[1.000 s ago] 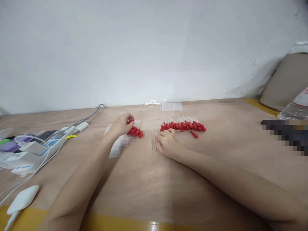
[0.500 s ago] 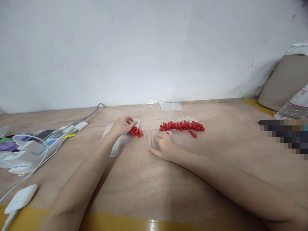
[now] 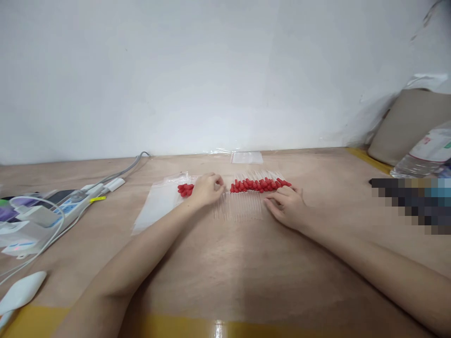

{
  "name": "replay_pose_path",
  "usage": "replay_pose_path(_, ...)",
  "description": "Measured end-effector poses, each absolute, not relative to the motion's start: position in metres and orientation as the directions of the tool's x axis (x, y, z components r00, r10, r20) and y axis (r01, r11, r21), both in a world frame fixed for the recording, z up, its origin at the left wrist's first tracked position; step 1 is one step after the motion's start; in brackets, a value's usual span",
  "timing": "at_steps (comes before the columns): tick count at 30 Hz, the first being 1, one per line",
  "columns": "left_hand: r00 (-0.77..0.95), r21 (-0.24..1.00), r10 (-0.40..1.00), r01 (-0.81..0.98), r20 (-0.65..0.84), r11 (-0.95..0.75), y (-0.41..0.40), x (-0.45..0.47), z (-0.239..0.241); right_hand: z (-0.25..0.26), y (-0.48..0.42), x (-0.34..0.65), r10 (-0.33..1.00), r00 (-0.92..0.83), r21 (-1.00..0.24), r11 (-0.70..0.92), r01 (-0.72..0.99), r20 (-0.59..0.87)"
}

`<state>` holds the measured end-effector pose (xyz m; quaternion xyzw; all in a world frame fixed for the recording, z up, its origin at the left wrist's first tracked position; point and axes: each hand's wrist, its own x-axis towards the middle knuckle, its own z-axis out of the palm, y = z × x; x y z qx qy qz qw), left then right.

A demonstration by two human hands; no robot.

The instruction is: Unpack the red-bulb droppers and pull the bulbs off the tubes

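Observation:
Thin clear tubes (image 3: 244, 206) lie side by side in a row on the table. Just behind them, a heap of red rubber bulbs (image 3: 260, 185) has fine clear tubes (image 3: 257, 174) reaching toward the wall. My left hand (image 3: 209, 188) is at the left end of the row, thumb and fingers drawn together; what is between them is hidden. Further left, a small pile of red bulbs (image 3: 185, 189) rests by clear plastic bags (image 3: 155, 204). At the right end, my right hand (image 3: 289, 206) has its fingers curled in close to the tubes and bulbs; anything in its grip is hidden.
A small clear bag (image 3: 247, 157) lies against the wall. To the left are a power strip (image 3: 72, 206) with plugs and cables, and a white charger (image 3: 23, 291). A grey bin (image 3: 394, 126) and a water bottle (image 3: 423, 152) stand at the right.
My left hand has moved right, from the small pile of bulbs to the row of tubes. My right hand has moved right, off the tubes, covering where a single red bulb lay. The view shifted slightly.

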<state>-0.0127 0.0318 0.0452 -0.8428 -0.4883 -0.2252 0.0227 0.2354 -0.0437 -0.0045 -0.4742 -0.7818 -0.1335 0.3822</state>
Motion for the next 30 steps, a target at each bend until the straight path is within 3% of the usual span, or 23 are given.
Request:
replay_pose_path(10,0.324,0.446,0.935,0.822,0.145,-0.354,0.052,0.027,0.036,-0.013,-0.049,0.242,0.641,-0.215,-0.177,0.490,0.853,0.737)
replay_pose_path(15,0.226,0.508,0.959,0.814,0.170,-0.282,0.043,0.023,0.036,-0.010,-0.050,0.240,0.647,-0.205,-0.201,0.496,0.844,0.735)
replay_pose_path(17,0.192,0.526,0.953,0.799,0.233,-0.290,0.030,0.019,0.037,-0.006,-0.052,0.235,0.683,-0.151,-0.290,0.486,0.824,0.715)
replay_pose_path(19,0.190,0.530,0.923,0.772,0.334,-0.351,0.010,0.014,0.035,0.001,-0.055,0.226,0.761,-0.064,-0.466,0.459,0.756,0.646)
replay_pose_path(23,0.333,0.423,0.775,0.689,0.536,-0.588,-0.037,0.011,0.027,0.013,-0.064,0.200,0.935,-0.038,-0.793,0.321,0.517,0.353)
replay_pose_path(27,0.458,0.311,0.662,0.628,0.593,-0.713,-0.065,0.021,0.017,0.014,-0.068,0.186,0.970,-0.157,-0.905,0.232,0.356,0.187)
replay_pose_path(30,0.529,0.234,0.578,0.578,0.621,-0.782,-0.067,0.026,0.012,0.010,-0.068,0.188,0.974,-0.141,-0.893,0.219,0.394,0.177)
